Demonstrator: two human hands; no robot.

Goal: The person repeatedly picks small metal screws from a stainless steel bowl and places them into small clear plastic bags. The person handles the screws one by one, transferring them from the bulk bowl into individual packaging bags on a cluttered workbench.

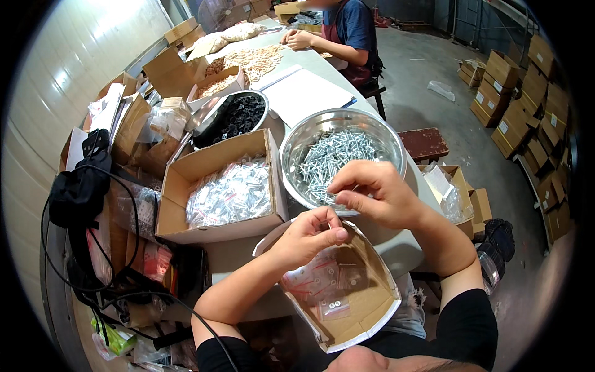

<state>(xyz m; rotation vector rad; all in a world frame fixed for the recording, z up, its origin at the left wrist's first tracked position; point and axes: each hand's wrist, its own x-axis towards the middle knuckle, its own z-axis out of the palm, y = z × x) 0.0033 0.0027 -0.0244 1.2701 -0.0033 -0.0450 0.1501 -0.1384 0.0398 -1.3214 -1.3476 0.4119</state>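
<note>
My left hand is over the far edge of an open cardboard tray, its thumb and fingers drawn together; what they hold, if anything, I cannot make out. Small clear zip bags with red strips lie in the tray, some with little pale parts inside. Close by on the right, my right hand hangs over the near rim of a round metal bowl, fingers curled in toward the thumb. Anything between those fingertips is too small to tell. Silvery screws heap inside the bowl.
Left of the bowl stands a cardboard box of filled clear bags. Behind it are a container of black parts and a box of wooden pieces. Papers lie beyond the bowl. Another person sits at the table's far end.
</note>
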